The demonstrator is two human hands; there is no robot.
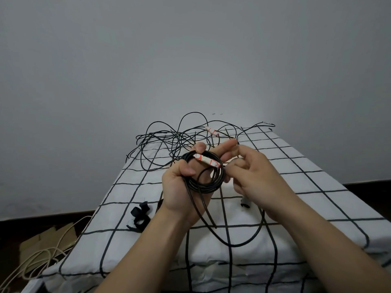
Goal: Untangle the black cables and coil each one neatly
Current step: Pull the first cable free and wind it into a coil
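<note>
In the middle of the frame the left grip (182, 187), a bare hand, is clamped on a coiled black cable (208, 190). The thumb lies across the coil's left side, the lower fingers curl round it, and 2 fingers point up and right behind it. A white and red label (208, 161) wraps the top of the coil. The right grip (258, 174) pinches the coil's right edge with curled fingertips. A loose tail (232, 245) hangs from the coil in 1 loop toward the lower centre. Both hands are above a bed (317, 197) with a white, black-gridded sheet. A tangle of black cables (169, 140) lies at its far end, above the hands. Black straps (140, 214) lie on the sheet to the left.
</note>
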